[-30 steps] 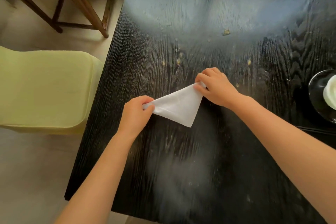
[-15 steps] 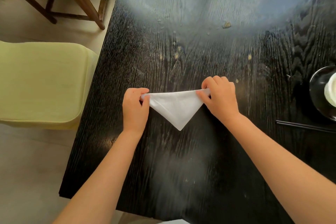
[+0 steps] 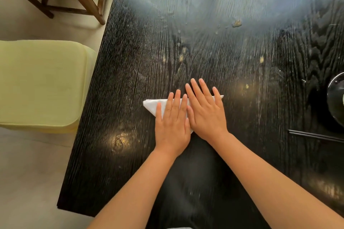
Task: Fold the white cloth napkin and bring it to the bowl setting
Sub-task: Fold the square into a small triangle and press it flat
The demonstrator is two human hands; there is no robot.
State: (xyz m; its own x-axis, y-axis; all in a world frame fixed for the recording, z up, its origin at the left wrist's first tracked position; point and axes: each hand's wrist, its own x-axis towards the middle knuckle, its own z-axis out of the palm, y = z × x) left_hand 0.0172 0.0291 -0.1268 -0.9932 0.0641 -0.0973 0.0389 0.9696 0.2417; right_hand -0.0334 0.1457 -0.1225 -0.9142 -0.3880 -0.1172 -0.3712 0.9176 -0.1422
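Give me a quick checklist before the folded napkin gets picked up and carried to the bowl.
1. Napkin folded into a triangle, flat on the table: ok.
2. Crease pressed: left hand and right hand lie flat on it, palms down: ok.
3. Grip on the napkin: neither hand pinches it yet: not ok.
4. Bowl located at the right edge of view: ok.
5. Spot for the napkin beside the bowl: mostly out of frame: cannot tell.
6. Chopsticks lie near the bowl, on the likely path: cannot tell if they interfere.

no readable text, labels or signs
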